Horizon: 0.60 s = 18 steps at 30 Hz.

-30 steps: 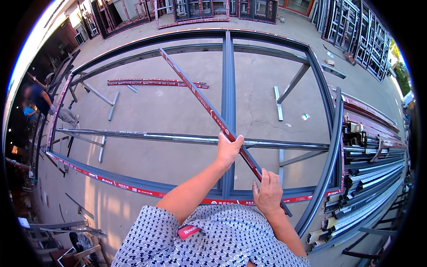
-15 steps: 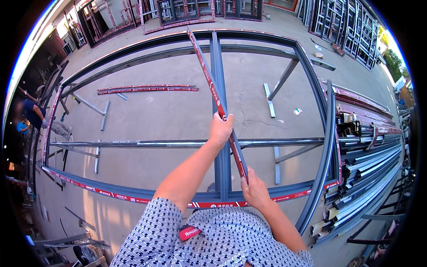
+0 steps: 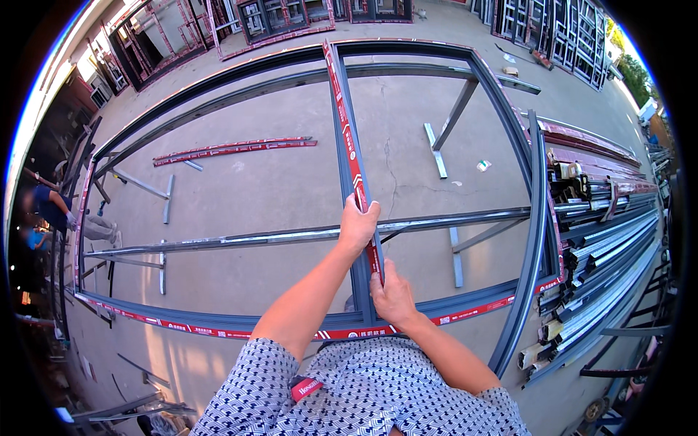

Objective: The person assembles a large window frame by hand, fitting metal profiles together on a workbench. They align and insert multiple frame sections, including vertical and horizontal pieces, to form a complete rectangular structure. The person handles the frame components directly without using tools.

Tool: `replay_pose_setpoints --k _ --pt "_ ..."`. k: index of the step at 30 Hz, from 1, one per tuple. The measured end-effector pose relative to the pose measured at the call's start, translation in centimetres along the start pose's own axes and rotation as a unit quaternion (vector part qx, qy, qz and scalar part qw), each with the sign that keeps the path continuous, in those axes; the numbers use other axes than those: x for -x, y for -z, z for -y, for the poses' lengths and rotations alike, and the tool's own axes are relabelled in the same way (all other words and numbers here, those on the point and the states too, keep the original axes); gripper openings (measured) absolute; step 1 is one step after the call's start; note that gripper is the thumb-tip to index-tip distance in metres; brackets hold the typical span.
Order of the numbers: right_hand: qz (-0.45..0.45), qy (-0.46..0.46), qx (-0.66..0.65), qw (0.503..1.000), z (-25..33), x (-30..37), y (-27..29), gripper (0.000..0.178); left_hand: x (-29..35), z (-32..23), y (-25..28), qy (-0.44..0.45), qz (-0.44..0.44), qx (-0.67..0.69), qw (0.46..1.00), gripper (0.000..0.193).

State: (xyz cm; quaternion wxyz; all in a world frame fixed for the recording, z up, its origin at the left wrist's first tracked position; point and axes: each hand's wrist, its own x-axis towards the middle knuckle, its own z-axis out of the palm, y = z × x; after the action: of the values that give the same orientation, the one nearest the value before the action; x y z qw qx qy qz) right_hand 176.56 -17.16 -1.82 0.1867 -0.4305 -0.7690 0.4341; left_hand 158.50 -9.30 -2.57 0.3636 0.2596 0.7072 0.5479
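Both hands grip a long narrow metal profile (image 3: 347,134) with red printed film on one face. My left hand (image 3: 359,224) is wrapped round it about the middle of its visible length. Closer to my body, my right hand (image 3: 393,294) closes on its near end. The profile lies nearly in line over the dark grey centre bar (image 3: 361,282) of a large rectangular window frame (image 3: 465,311), its far end at the frame's far side. Whether it touches the bar cannot be made out.
Under the frame runs a steel support rail (image 3: 291,237) with legs. A loose curved-looking grey profile (image 3: 534,240) leans at the right, beside stacked profiles (image 3: 607,254). Two red-filmed strips (image 3: 236,150) lie on the floor. Another person (image 3: 54,207) is at the far left.
The profile has swung from slanting across the centre bar to nearly parallel with it. Its far end moved right, and my right hand moved left and slightly away from me.
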Motion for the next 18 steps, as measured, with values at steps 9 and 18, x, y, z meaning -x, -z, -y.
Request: replay_pose_setpoints --k 9,18 --pt "0.014 -0.017 -0.063 0.998 0.6 1.0 -1.4 0.037 1.5 -0.2 1.4 0.011 -0.002 -0.025 1.0 0.063" --pt "0.035 -0.046 -0.103 0.993 0.8 1.5 -1.7 0.042 1.7 0.7 2.1 0.018 0.004 -0.031 0.999 0.06"
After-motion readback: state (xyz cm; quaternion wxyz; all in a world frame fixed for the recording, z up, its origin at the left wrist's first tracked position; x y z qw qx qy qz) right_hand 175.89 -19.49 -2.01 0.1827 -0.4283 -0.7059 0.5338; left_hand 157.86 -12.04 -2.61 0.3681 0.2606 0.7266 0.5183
